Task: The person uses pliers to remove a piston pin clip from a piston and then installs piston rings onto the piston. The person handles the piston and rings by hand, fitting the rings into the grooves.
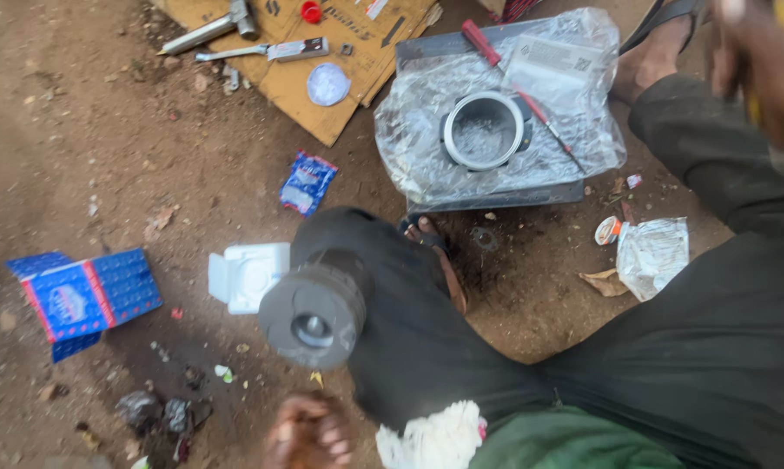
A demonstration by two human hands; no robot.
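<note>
The piston [314, 313], a grey metal cylinder with ring grooves around it and a round pin hole in its side, rests on the person's knee [366, 260] in dark trousers. No hand holds it. The left hand [309, 432], just below the piston, looks loosely clenched and touches nothing that I can see. The right hand [761, 61], far up and to the right of the piston, is blurred; something yellow seems to be in it, but I cannot tell the grasp.

The piston sits loose on a rounded knee, so it is wise to steady it with one hand, away from the grooves.

Above and to the right of the piston, a smooth steel cylinder sleeve [485, 130] stands on crinkled clear plastic film [426, 148], with a red-handled screwdriver [513, 78] across it. Left of the piston lies a white moulded tray [248, 274] on the dusty earth.
</note>
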